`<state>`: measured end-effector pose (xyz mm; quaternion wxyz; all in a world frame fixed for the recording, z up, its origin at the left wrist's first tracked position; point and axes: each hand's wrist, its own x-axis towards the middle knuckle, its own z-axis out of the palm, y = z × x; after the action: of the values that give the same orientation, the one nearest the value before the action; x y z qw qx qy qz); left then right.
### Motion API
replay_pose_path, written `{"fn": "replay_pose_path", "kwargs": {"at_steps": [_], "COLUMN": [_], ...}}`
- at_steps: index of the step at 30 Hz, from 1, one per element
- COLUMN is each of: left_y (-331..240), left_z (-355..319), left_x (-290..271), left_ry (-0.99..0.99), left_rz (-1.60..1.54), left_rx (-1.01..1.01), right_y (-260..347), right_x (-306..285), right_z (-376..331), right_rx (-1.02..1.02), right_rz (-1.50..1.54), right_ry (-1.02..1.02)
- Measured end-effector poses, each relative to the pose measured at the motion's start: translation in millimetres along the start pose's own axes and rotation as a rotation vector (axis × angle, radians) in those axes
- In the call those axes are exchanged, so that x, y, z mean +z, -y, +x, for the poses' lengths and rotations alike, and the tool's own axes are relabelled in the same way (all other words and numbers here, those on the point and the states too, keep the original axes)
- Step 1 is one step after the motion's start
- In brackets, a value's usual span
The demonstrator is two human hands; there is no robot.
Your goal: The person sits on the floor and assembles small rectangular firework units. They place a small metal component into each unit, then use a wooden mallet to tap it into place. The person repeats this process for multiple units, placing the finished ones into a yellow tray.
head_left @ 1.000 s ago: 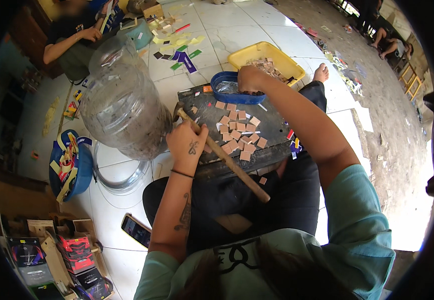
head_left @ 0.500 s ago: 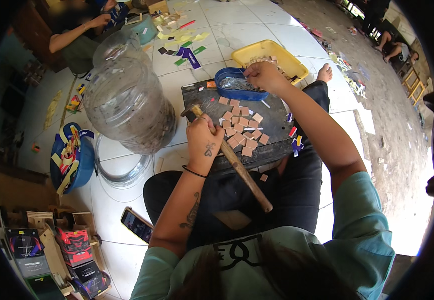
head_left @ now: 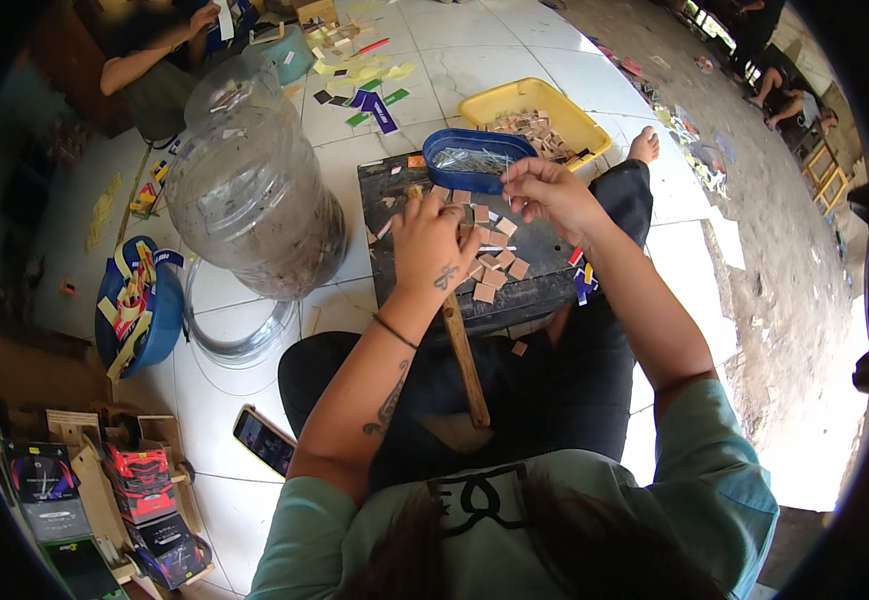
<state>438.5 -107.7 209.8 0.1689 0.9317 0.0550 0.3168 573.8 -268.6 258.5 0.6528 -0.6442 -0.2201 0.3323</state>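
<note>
My left hand (head_left: pixel 426 240) is over the dark board (head_left: pixel 544 270), its fingers bent around the upper part of a hammer (head_left: pixel 466 365); the head is mostly hidden. The wooden handle slants down toward my lap. The thumb of this hand reaches among small flat wooden squares (head_left: pixel 484 292) strewn on the board. My right hand (head_left: pixel 546 198) pinches a thin nail (head_left: pixel 510 172), held upright beside the blue oval tub (head_left: pixel 436 180). Several similar thin metal pieces (head_left: pixel 469 160) lie in that tub.
A yellow tray (head_left: pixel 594 130) of wooden pieces stands beyond the tub. On the left are a big clear plastic container (head_left: pixel 254 200), a wire coil (head_left: pixel 239 345), a blue basin (head_left: pixel 162 320) of strips and a phone (head_left: pixel 264 440). Another person (head_left: pixel 154 65) sits at far left.
My left hand has moved up and right over the wooden squares, and the hammer has swung more upright. My right hand has drawn back from the blue tub with the thin nail.
</note>
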Motion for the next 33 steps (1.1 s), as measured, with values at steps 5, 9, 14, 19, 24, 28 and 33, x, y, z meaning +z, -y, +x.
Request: {"fn": "replay_pose_path", "kwargs": {"at_steps": [5,9,14,19,24,28,33], "left_y": [-11.8,-16.6,-6.6,9.1,22.9,29.2,31.7], "left_z": [2.1,1.6,-36.3,-87.9,-105.9,-108.9,-110.5], "left_x": [9.9,4.8,-45.7,-74.6,-64.9,-60.2,-59.1], "left_ry": [0.144,0.119,-0.031,-0.030,-0.028,-0.047,-0.047], "left_rz": [-0.016,-0.209,-0.356,-0.273,-0.322,-0.361,-0.410], "left_rx": [-0.063,-0.153,-0.070,-0.092,-0.150,-0.155,-0.175], "right_y": [-4.5,-4.3,-7.5,-27.4,-43.2,-46.6,-50.5], "right_x": [6.8,12.9,31.9,75.7,114.9,124.9,128.6], "right_z": [-20.8,-32.0,-49.2,-62.1,-59.3,-60.9,-57.8], "right_rx": [0.035,-0.005,-0.046,-0.151,-0.231,-0.344,-0.434], "right_rz": [0.250,0.251,0.137,0.012,-0.230,-0.488,-0.585], "right_ry": [0.037,0.017,-0.055,0.139,0.132,0.088,0.070]}}
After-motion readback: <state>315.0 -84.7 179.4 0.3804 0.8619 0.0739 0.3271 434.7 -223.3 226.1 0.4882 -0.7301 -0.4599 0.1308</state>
